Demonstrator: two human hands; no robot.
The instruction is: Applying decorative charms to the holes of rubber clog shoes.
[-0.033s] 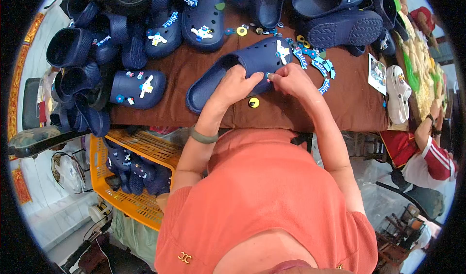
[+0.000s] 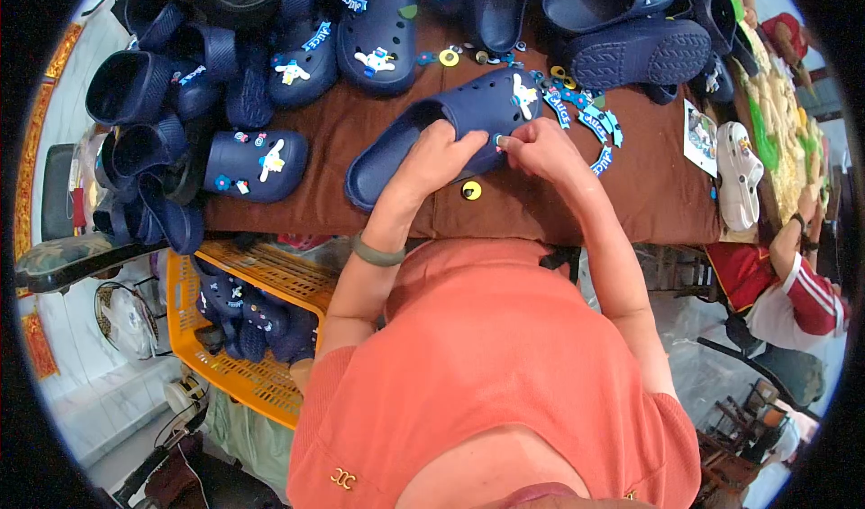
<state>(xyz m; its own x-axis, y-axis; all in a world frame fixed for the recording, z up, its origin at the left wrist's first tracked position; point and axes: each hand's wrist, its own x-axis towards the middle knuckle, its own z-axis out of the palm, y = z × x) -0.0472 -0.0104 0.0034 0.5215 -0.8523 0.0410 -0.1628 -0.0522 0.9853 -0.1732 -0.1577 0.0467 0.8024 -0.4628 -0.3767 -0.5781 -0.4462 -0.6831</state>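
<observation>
A navy blue clog (image 2: 468, 104) lies at a slant on the brown cloth in front of me, with a white character charm (image 2: 523, 96) on its toe. My left hand (image 2: 437, 156) grips the clog at its opening, thumb stretched along the upper. On the clog's near side, my right hand (image 2: 545, 151) pinches a small light-coloured shoe charm (image 2: 498, 141) against the upper; the fingers partly hide it. Just below the clog rests a yellow-and-black round charm (image 2: 471, 190). Blue banner-shaped charms (image 2: 595, 127) lie in a curved row right of the toe.
Navy clogs (image 2: 131, 86) crowd the far and left sides of the brown cloth (image 2: 315, 131). A picture card (image 2: 700, 138) and a white clog (image 2: 740, 176) lie at the right. Below the table edge, a yellow crate (image 2: 185, 315) holds more clogs. Another person's arm (image 2: 793, 239) shows at right.
</observation>
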